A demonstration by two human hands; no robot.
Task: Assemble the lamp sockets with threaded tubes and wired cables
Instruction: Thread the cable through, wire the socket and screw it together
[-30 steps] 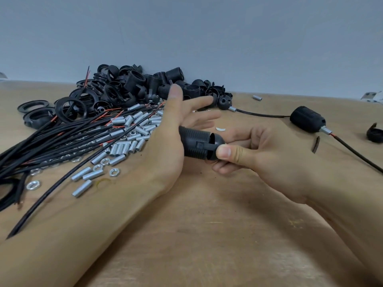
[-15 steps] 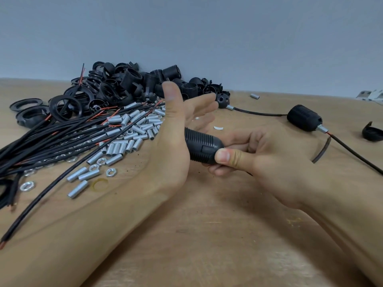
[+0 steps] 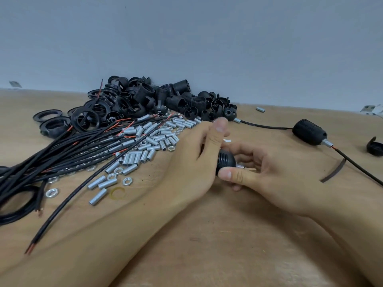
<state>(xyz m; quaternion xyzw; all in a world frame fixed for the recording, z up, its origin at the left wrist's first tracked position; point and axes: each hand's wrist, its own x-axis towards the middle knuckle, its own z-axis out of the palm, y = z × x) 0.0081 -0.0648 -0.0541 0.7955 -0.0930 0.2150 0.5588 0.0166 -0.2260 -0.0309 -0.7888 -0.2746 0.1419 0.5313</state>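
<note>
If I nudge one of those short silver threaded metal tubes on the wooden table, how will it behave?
A short silver threaded tube is a round cylinder lying on its side, so it would probably roll. It looks rigid and likely light. On the flat wooden table, it may scatter neighbours.

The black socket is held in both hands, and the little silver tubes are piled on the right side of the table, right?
Not quite. The head view shows both hands holding the black socket, but the silver tubes are piled on the left side of the table.
</note>
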